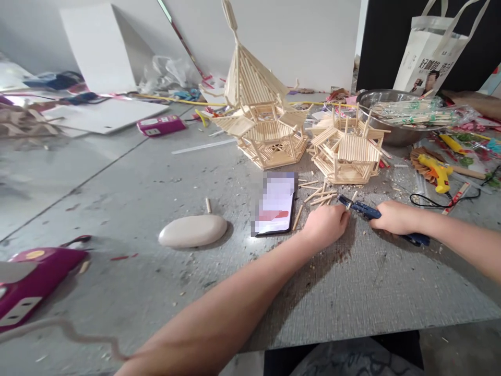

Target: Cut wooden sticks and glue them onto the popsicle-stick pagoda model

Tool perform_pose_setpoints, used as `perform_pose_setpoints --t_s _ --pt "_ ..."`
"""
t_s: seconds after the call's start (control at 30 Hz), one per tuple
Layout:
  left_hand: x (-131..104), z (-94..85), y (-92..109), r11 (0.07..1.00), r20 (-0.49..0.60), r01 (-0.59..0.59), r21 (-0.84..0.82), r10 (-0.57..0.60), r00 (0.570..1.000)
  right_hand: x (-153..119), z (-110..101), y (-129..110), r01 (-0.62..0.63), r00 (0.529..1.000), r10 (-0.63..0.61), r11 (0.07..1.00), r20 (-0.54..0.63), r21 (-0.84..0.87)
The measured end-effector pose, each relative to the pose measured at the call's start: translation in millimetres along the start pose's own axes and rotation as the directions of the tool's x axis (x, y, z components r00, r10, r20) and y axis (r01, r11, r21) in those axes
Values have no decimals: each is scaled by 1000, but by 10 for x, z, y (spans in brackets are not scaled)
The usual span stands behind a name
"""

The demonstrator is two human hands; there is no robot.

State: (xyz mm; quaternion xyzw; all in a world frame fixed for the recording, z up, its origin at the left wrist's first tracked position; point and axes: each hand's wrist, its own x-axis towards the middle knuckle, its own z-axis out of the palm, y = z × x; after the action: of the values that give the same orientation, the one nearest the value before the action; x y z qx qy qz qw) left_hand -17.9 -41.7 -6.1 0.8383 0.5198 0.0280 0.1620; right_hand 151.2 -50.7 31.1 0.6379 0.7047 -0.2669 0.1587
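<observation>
My left hand [326, 225] is closed, its fingers pinching a short thin wooden stick [355, 196]. In my right hand [395, 216] is a blue hand cutter [366, 210], the fingers wrapped round its handles. The cutter's jaws point left and meet the stick just by my left fingertips. Cut wooden sticks [321, 196] lie in a loose pile beyond my left hand. Behind them stands a small stick-built pavilion model [346, 156], with a taller roofed one [270, 125] at its left. A phone [276, 203] with a lit screen lies left of my left hand.
An oval whitish case [193, 231] sits left of the phone. Purple power strips [161, 125] lie on the grey table [129, 193]. At the right are a yellow glue gun [436, 171] with a black cord, a metal bowl [387, 137] of wrapped chopsticks and a white bag [430, 57].
</observation>
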Motion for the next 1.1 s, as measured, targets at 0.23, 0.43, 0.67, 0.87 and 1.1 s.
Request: perform_pose_setpoints --t_s 0.23,0.43,0.67,0.87,1.1 --pt "11 34 35 996 19 20 88 -22 1000 72 83 -44 -71 995 69 997 -71 -30" --pt "5 -15 22 998 32 -5 56 3 999 55 0 20 -15 996 13 1000 92 22" --pt "11 -50 -58 997 6 1 74 -1 1000 -27 -91 312 7 966 -48 987 -256 -161" --pt "73 -91 -105 998 -113 24 65 -16 993 31 -12 425 -39 880 -82 969 -469 -242" --pt "293 -85 -149 988 -219 9 153 25 975 94 129 434 6 817 -199 941 -540 -338"
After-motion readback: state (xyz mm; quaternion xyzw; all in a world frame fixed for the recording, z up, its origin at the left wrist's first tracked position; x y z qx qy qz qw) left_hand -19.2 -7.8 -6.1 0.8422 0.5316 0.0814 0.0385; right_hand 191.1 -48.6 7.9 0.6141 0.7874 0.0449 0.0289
